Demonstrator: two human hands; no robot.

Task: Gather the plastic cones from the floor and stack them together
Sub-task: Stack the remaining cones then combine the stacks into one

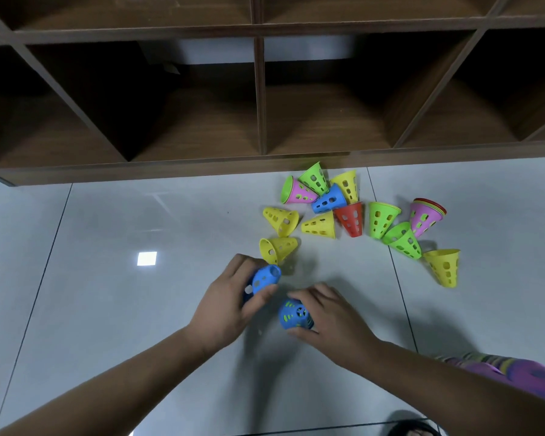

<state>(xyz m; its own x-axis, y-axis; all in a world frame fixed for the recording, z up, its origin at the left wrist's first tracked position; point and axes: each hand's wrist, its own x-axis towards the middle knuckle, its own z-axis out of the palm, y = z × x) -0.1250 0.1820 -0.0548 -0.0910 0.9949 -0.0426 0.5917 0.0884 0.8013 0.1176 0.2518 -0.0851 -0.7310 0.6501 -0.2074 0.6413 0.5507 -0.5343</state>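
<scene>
While each hand holds a blue cone and the two are not yet nested, the lot reads as follows, from where I stand.

1. Left hand (230,300): fingers and thumb curled round the first blue cone (265,278), whose narrow end points far and right.
2. Right hand (331,319): clamped on the second blue cone (294,314), with the narrow end showing and the mouth hidden under the palm. Green shows through its slots, so it likely carries a green one inside.
3. Handling note, my judgement: line the two up on one axis, tip into mouth. Hold each by the outer wall so no finger blocks the opening. Slide home gently, because a tapered wall jams if forced or skewed.
4. Floor (107,278), just beyond the left hand: near yellow cone (277,248) on its side, the easiest next pick.
5. Farther and to the right: a loose cluster of yellow, pink, green, blue and red cones. Some touch, and most are tipped over. The red cone (351,218) stands mouth up.
6. Right of that: a pink stack (425,217) with red and yellow rims inside it, a ready base for joining the rest.
7. Far right: an outlying yellow cone (445,267), set apart.
8. Far edge: a wooden shelf unit (258,89).
</scene>
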